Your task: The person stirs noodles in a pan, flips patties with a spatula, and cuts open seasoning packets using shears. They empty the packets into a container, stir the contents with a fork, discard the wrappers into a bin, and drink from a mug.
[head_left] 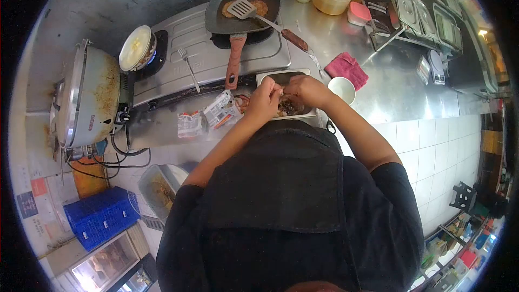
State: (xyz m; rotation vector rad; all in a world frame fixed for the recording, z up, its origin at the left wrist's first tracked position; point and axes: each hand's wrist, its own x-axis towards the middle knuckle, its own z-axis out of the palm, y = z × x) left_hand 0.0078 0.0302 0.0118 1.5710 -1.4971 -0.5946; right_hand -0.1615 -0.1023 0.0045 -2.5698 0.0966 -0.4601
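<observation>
Both hands are held close together over a rectangular metal container (298,71) at the counter's front edge. My left hand (264,100) is closed, its thumb and fingers pinched together with a small pale bit at the tips. Just beside it, my right hand (308,92) is also closed, fingers curled downward; what it grips is hidden. Dark brown, moist-looking food (289,108) lies in the container below. To the left of my left hand are two torn plastic packets, one printed packet (223,109) and one clearer packet (190,124).
A frying pan (216,19) holds a browned patty and a slotted spatula (241,8) on the stove. At left, a small pot (136,48) sits over a blue flame. A fork (189,69) lies on the stovetop. Right of the container are a white bowl (341,91) and red cloth (348,69).
</observation>
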